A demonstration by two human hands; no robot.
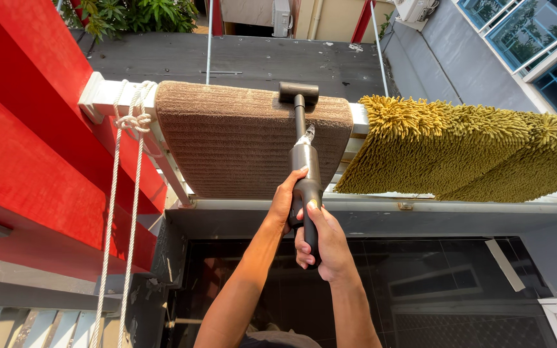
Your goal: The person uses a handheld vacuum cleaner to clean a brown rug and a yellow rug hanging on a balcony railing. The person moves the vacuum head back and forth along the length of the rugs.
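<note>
A dark grey handheld vacuum point(305, 161) points away from me, its flat nozzle head point(298, 92) resting on the far top edge of a brown ribbed mat point(233, 142). The mat is draped over a white railing point(101, 93). My left hand point(285, 200) wraps the vacuum's handle from the left side. My right hand point(320, 241) grips the lower part of the handle just below it, thumb pointing up along the handle. Both forearms reach up from the bottom of the view.
A shaggy olive-green rug point(459, 151) hangs over the same railing to the right. A white rope point(133, 122) is knotted at the railing's left end and drops down. Red panels point(40, 129) rise at left. A grey rooftop point(253, 61) lies beyond, a dark floor below.
</note>
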